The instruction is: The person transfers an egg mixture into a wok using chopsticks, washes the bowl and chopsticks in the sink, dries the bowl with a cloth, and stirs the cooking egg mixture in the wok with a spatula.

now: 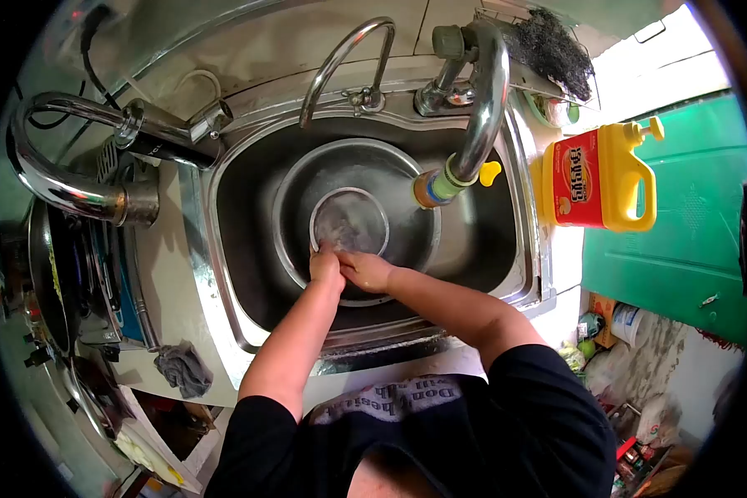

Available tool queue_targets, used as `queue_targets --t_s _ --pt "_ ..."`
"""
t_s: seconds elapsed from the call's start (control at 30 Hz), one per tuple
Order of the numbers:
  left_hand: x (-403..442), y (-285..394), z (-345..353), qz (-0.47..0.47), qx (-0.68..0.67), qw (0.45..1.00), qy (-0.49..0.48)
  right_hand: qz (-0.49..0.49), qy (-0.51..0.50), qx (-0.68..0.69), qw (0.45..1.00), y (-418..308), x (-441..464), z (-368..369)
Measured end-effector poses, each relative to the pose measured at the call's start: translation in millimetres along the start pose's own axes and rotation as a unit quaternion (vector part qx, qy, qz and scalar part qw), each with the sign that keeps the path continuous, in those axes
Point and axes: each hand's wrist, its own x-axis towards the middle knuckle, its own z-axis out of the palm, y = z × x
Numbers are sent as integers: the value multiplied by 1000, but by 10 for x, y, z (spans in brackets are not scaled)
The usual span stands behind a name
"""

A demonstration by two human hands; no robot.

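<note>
Past your shirt (506,415), left hand (325,267) and right hand (369,272) met at the basin's (295,199) near edge, grip unclear; wetness risked bowl (369,212) slipping.

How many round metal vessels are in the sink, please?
2: a large round grey metal basin in the metal sink, and a small round silver metal bowl within it. Others beneath may be hidden.

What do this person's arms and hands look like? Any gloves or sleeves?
The left hand and right hand are bare, without visible gloves. Above bare forearms come short black sleeves, part of a black shirt with lettering across its front.
</note>
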Motion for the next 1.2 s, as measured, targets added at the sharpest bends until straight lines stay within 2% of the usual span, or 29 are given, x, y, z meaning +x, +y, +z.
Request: queue_targets --t_s 0.03,0.07,0.1,0.17,0.27,0.3,0.37,0.43,0.5,0.57,0.6,0.63,0.7,0.73,0.8,0.83,0.9,0.93,1.0,1.03,1.13,1.2 --pt "-100 103 9 -1 5 1000 2 -65 -17 -39 997 18 -106 -52" --pt "-278 301 42 -41 18 999 -10 -117 -50 -202 971 197 -146 -108" --pt "-373 419 66 -79 31 996 -23 -130 -94 -270 949 75 -244 -399" --pt "-411 484 67 -64 73 994 -54 -209 -35 -380 900 322 -226 -541" --pt "-497 673 140 -88 106 986 -93 -221 -29 -442 869 218 -244 -571" --pt "-531 660 151 -83 108 986 -94 -224 -24 -442 868 117 -260 -528" --pt "-702 588 158 -4 46 996 -82 -113 -21 -309 944 -222 -336 -317" --pt "-945 557 202 -113 -98 985 -85 -58 29 -127 990 -562 -311 -174" --pt "-942 591 84 -101 -31 993 -56 -81 33 -64 994 -506 -395 -152" --pt "-816 605 -94 -73 0 994 -86 -111 -80 -74 988 -500 -486 -375" --pt "-755 613 -166 -47 25 992 -116 -74 -90 -6 993 -394 -455 -391" --pt "-763 670 -167 -43 27 992 -118 23 -99 26 994 -607 -536 -633" --pt "-801 758 -170 -13 70 986 -149 -37 109 52 992 -301 -427 -504" --pt "-846 810 -149 -10 73 986 -150 -40 112 53 992 -366 -420 -508" --pt "-946 913 -105 -50 69 985 -149 -107 305 -19 946 -514 -378 -496" --pt "-995 956 -91 -72 69 984 -146 -108 307 -16 945 -558 -374 -494" --pt "-1090 976 -59 -55 75 985 -146 36 237 -71 968 -619 -369 -455" --pt "-1114 964 -48 -41 75 985 -148 36 237 -68 968 -633 -353 -394" --pt "-1088 916 -64 -49 63 985 -153 48 163 28 985 -606 -287 -188" --pt "-1106 918 -38 -55 47 985 -158 -78 159 56 983 -609 -225 -136" --pt "-1174 900 -13 -63 26 980 -185 -69 162 43 983 -586 -116 -28" --pt "-1195 900 -15 -88 55 977 -185 -242 224 -118 937 -507 29 -198"
